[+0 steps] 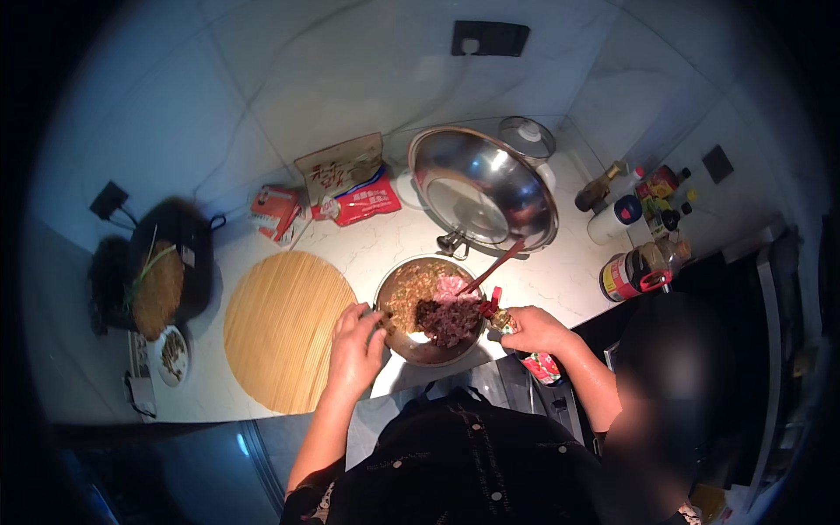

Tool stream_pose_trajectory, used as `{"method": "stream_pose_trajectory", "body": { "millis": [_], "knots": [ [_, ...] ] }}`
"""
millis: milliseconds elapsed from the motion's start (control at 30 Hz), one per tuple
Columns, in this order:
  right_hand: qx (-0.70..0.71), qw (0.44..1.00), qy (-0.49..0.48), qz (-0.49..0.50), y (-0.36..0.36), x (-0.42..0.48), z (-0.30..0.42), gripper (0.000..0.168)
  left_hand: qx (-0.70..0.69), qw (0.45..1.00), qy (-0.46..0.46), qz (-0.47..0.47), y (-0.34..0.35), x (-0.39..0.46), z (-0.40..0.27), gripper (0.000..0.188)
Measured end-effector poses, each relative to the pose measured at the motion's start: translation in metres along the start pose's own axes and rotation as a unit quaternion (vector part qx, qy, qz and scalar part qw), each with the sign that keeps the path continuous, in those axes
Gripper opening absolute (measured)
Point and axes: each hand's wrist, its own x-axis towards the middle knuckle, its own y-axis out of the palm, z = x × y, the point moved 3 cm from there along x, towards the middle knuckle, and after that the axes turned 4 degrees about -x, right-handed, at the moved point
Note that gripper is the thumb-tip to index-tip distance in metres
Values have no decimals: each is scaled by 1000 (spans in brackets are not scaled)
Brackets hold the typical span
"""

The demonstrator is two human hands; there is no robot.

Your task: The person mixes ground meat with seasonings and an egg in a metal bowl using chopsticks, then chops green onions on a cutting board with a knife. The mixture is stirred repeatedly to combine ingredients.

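A round metal bowl [430, 357] stands before me on the counter. In it lie dark chopped pieces [449, 323], pink minced meat [456, 286] and a brownish minced mixture [412, 283]. Reddish-brown chopsticks [495, 264] lean in the meat and stick out over the far right rim. My left hand [357, 344] holds the bowl's left rim with its fingertips. My right hand [535, 330] grips a seasoning bottle [541, 367] with a red flip cap, its neck tilted towards the bowl's right side. Whether anything flows from it cannot be made out.
A round slatted wooden board [289, 335] lies left of the bowl. Behind the bowl leans a large wok [518, 177] with a glass lid [469, 210]. Food packets [361, 197] are at the back, seasoning bottles [617, 220] at right. A black pot [197, 262] and a small plate [184, 377] stand at left.
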Motion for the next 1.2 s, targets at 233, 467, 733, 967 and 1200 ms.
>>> {"method": "stream_pose_trajectory", "body": {
  "millis": [233, 467, 733, 967, 1200],
  "knots": [
    [-56, 998, 32, 4, 18, 9, 11, 38, 2, 999, -23, 46, 23, -56, 36, 28],
    [-48, 997, 54, 0, 24, 6, 14, 35, 16, 997, 4, 78, 26, -71, 41, 35],
    [-49, 995, 87, 12, 29, 10, 11, 35, 32, 994, 7, 102, 26, -73, 46, 30],
    [-45, 994, 104, 12, 33, 13, 2, 38, 40, 994, 20, 102, 27, -72, 44, 29],
    [-45, 993, 108, 13, 34, 15, 5, 39, 45, 993, 18, 104, 26, -76, 47, 29]
  ]
}}
